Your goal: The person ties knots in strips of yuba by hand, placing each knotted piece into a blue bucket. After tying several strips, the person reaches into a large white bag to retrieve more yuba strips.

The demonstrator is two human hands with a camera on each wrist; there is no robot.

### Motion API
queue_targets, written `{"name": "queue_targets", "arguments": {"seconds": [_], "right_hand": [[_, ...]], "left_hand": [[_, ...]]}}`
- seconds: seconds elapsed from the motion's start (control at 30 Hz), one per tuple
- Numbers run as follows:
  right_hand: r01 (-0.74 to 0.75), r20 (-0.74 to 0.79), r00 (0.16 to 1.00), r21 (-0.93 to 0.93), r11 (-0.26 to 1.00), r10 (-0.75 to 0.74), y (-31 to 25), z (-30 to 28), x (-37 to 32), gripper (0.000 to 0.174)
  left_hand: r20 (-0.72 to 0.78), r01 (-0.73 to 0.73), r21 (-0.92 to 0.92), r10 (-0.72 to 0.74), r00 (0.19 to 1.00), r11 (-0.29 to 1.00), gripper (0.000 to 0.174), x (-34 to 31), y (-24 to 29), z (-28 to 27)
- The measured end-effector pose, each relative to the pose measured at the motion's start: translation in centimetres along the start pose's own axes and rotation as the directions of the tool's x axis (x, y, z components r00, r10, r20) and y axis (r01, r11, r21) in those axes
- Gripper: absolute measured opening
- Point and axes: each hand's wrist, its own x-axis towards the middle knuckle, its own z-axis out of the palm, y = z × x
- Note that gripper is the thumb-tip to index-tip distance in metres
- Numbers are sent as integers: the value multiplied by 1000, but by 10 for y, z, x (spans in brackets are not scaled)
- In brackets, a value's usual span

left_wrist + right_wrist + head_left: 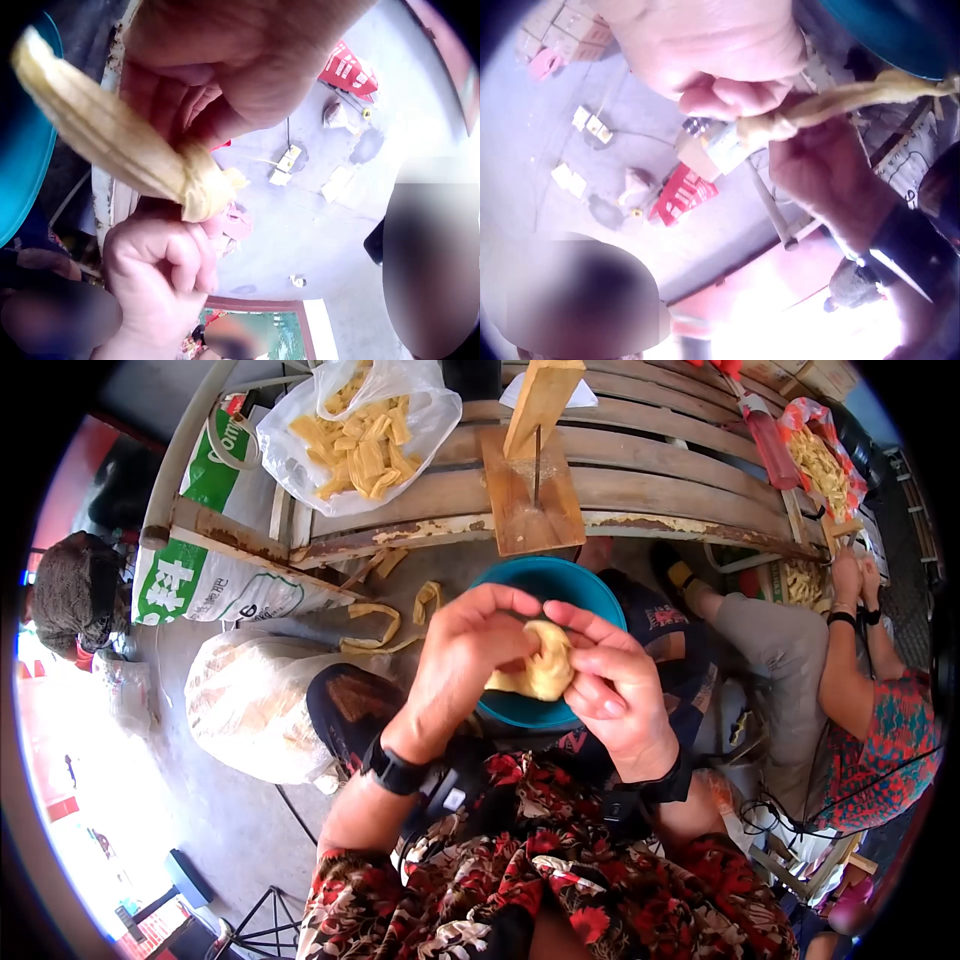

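Both hands meet over a teal basin (548, 572) in the head view and hold a pale yellow strip (548, 660) that looks like tofu skin. My left hand (450, 665) pinches it from the left with thumb and fingers. From the other side, curled fingers of my right hand (628, 685) grip it. A knotted bend shows near one end of the yellow strip (112, 146) in the left wrist view, and a long tail hangs away over the basin. In the right wrist view the knotted part lies between the two hands, partly hidden by fingers.
A slatted bench (640, 488) stands ahead, with a wooden stand holding an upright metal rod (536, 470). A plastic bag (285, 435) of yellow pieces sits on its left. Loose yellow strips (375, 625) lie below. Another person (880, 700) sits at the right.
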Motion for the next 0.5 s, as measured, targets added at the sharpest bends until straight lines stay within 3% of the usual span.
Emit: {"name": "queue_targets", "arguments": {"seconds": [0.1, 0.2, 0.27, 0.33, 0.37, 0.47, 0.5], "right_hand": [[24, 140, 990, -63, 998, -15, 0, -13, -2, 48], [108, 39, 994, -422, 900, -101, -5, -7, -2, 47], [193, 60, 979, -567, 801, -193, -6, -2, -2, 41], [279, 62, 946, -656, 701, -318, -5, 4, -1, 34], [313, 50, 920, -692, 651, -389, -4, 8, 0, 28], [36, -75, 988, -728, 685, -132, -22, -13, -8, 19], [-64, -105, 994, -742, 667, -22, -27, -3, -12, 20]], "left_hand": [[103, 39, 7, -39, 994, 999, 20, -5, -9, -4], [461, 371, -87, -292, 838, 925, 17, -7, 3, -6], [469, 223, -19, -188, 863, 975, 24, 6, -30, -21], [444, 256, -97, -189, 876, 962, 28, -4, -8, -4], [395, 205, -34, -175, 902, 978, 31, -8, -2, -1], [184, 120, 280, -176, 967, 952, 27, -15, 1, 5], [129, 29, 295, -69, 989, 955, 29, -15, -5, 6]]}}
